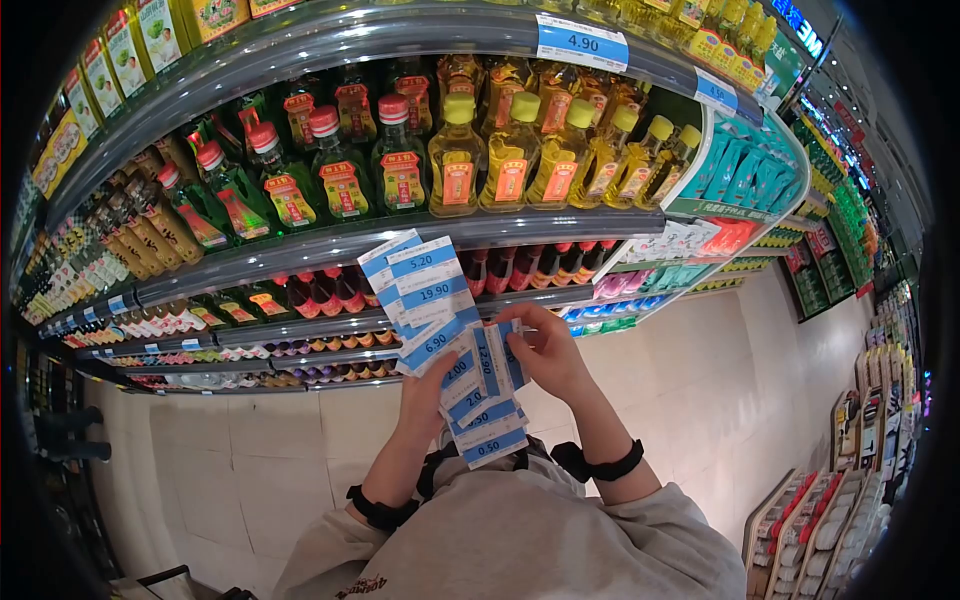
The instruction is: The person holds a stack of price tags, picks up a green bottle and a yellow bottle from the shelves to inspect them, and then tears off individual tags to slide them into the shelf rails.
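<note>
A loose fan of blue-and-white price labels [432, 291] spreads in front of my chest, printed with prices such as 5.20, 19.90 and 6.90. My left hand [428, 398] grips the fan from the left, thumb lying across the labels. On the right, my right hand [552, 360] has its thumb and fingers closed at the edge of an upright-turned price label [514, 352], beside one reading 12.80. Lower labels reading 0.50 hang toward my shirt. Part of my left fingers is hidden behind the labels.
Just ahead stands a shelf [560, 225] with yellow-capped oil bottles [517, 168] and red-capped green bottles [343, 180]. A price label [583, 42] reading 4.90 sits on the upper shelf edge. Low display racks [800, 530] stand at right; tiled floor [270, 480] lies below.
</note>
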`<state>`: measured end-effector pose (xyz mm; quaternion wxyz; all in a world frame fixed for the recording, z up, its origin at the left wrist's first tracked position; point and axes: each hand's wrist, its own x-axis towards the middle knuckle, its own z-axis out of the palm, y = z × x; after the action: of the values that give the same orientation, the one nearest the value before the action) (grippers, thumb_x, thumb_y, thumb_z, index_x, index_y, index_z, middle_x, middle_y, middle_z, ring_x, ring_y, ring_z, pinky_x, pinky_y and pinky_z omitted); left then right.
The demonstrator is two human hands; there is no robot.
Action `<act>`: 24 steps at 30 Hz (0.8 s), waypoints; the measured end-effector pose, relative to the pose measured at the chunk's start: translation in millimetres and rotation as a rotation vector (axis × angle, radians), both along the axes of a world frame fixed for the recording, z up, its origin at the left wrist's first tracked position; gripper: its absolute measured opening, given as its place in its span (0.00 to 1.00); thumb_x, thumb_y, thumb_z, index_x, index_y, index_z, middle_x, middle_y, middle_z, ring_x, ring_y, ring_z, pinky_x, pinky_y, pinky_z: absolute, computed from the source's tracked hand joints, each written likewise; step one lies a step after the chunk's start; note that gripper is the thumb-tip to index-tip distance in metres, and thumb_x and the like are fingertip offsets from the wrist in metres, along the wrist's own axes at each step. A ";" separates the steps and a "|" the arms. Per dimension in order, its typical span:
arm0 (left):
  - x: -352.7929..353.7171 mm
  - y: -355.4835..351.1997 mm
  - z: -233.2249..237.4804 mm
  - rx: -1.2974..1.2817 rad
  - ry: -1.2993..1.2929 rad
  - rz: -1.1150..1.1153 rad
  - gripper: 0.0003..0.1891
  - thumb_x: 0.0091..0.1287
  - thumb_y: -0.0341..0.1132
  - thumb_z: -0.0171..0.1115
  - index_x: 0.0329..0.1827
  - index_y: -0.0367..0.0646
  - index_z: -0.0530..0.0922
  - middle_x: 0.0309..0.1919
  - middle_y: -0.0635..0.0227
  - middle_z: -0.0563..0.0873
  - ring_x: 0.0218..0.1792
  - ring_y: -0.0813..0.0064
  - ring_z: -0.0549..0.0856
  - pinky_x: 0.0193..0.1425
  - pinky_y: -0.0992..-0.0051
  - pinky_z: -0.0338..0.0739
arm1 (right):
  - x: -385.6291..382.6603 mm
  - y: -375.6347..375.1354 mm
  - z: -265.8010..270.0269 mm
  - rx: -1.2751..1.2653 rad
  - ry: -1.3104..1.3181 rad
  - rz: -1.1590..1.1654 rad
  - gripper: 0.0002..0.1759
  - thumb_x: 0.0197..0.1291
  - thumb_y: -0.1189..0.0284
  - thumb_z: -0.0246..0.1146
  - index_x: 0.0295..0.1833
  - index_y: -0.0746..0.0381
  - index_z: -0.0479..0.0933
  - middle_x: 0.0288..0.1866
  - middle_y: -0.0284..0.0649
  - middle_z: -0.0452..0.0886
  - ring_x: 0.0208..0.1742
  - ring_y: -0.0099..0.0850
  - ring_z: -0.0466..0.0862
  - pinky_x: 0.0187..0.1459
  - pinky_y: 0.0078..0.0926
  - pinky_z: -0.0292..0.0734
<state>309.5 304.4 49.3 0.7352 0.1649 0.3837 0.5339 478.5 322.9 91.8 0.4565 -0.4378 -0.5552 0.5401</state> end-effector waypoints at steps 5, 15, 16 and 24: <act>3.6 -1.9 1.2 0.053 0.064 -0.040 0.17 0.57 0.26 0.58 0.50 0.39 0.71 0.43 0.64 0.79 0.44 0.72 0.79 0.43 0.74 0.76 | -3.6 -2.2 4.4 0.234 -0.422 -0.161 0.12 0.48 0.78 0.59 0.42 0.65 0.72 0.28 0.41 0.77 0.29 0.25 0.79 0.29 0.20 0.74; 4.4 -3.1 -3.4 0.166 0.306 -0.021 0.15 0.57 0.27 0.60 0.49 0.40 0.73 0.43 0.65 0.79 0.44 0.75 0.79 0.46 0.77 0.73 | 5.6 -2.9 4.6 0.191 -0.580 -0.096 0.07 0.51 0.75 0.62 0.34 0.66 0.75 0.23 0.37 0.78 0.20 0.20 0.75 0.23 0.16 0.68; 4.5 -3.0 -3.5 0.166 0.307 -0.021 0.15 0.57 0.27 0.60 0.49 0.40 0.73 0.43 0.65 0.79 0.44 0.75 0.79 0.46 0.77 0.73 | 4.3 -3.1 -0.4 0.193 -0.540 -0.131 0.07 0.50 0.74 0.62 0.34 0.66 0.75 0.20 0.38 0.76 0.18 0.22 0.74 0.22 0.18 0.67; 9.8 -5.0 -4.5 0.149 0.206 0.081 0.14 0.58 0.29 0.61 0.47 0.39 0.74 0.40 0.68 0.81 0.40 0.79 0.80 0.43 0.80 0.73 | -16.2 -20.0 -18.7 0.271 -0.554 -0.364 0.06 0.53 0.74 0.60 0.32 0.66 0.74 0.17 0.36 0.73 0.17 0.21 0.72 0.20 0.18 0.66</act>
<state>319.3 299.4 44.8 0.6553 0.2574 0.4228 0.5705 462.2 302.9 73.1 0.4314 -0.5949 -0.6374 0.2319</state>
